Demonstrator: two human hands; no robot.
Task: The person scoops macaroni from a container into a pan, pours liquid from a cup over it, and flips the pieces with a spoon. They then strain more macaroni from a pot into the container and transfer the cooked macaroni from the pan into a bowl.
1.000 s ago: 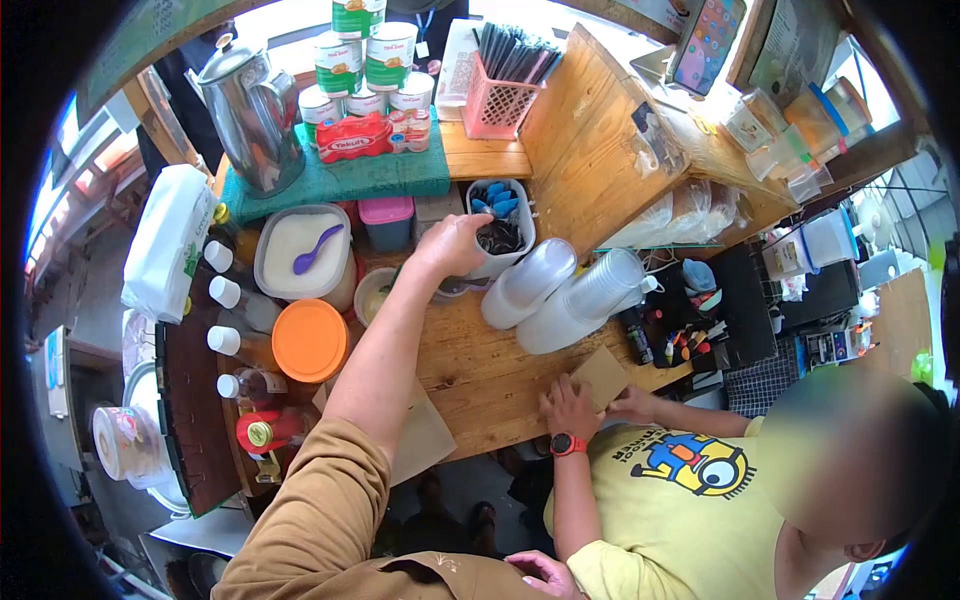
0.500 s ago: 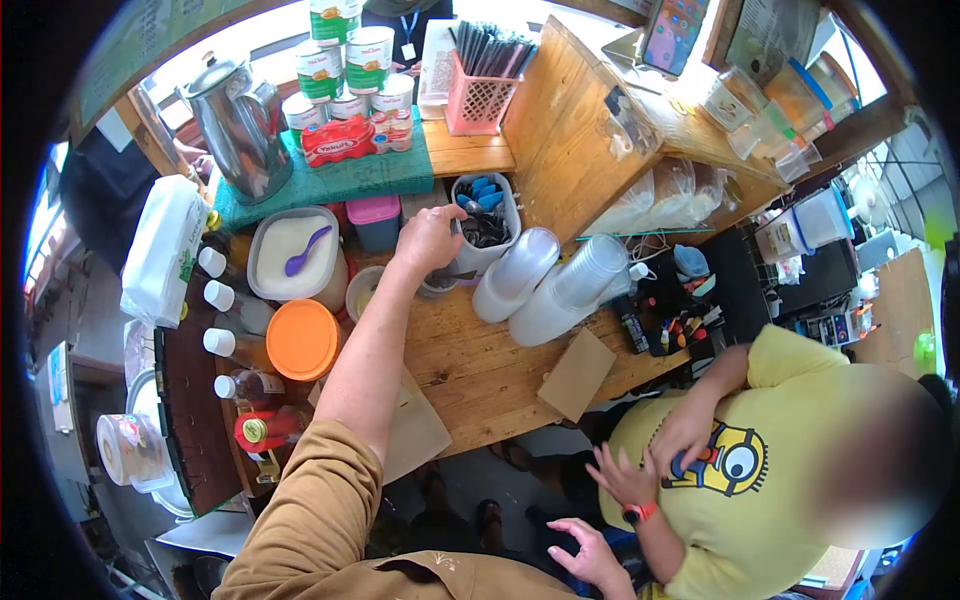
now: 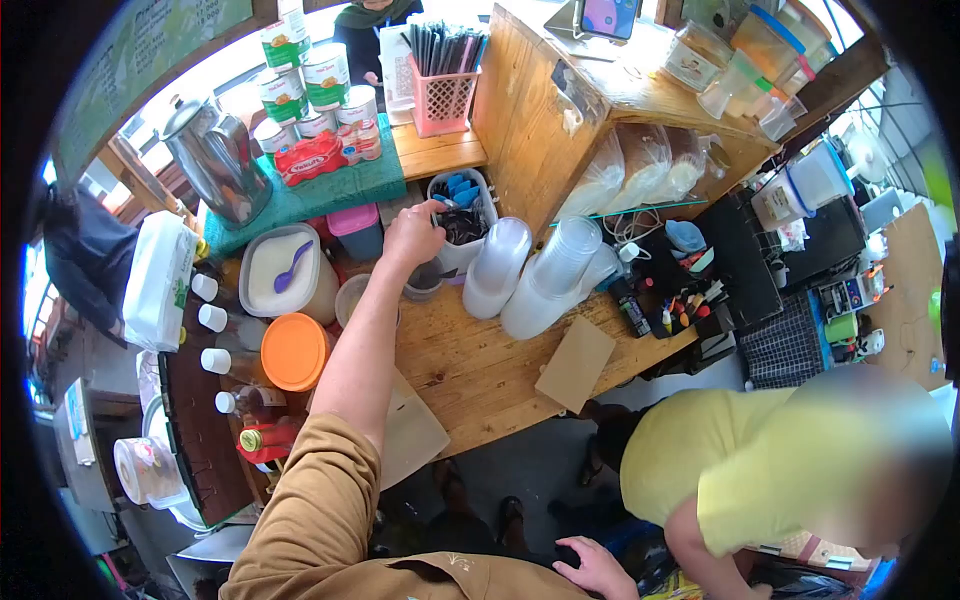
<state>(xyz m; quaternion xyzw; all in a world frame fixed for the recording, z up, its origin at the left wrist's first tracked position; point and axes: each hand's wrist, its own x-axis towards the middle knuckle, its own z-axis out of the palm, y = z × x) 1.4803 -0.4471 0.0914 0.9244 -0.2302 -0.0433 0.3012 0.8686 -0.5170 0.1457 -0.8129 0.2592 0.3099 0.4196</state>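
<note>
Now, person in dark clothing: at 10 o'clock by the left edge, lower in view than half a second ago.
Sugar-like powder tub: at 9 o'clock, purple spoon lying in it, orange lid just below.
Left hand: between 10 and 11 o'clock, still at the bin's near-left rim; whether the fingers grip anything cannot be told.
White bin: at 12 o'clock, holding blue and dark items, behind the stacked clear cups.
Cardboard piece: at 4 o'clock, flat on the wooden table; a co-worker's hands were on it a second ago, and no longer are.
Right hand: at 5 o'clock, open, fingers apart, beyond the table edge.
Co-worker in yellow: at 4 o'clock, now bent away, one arm reaching down.
</note>
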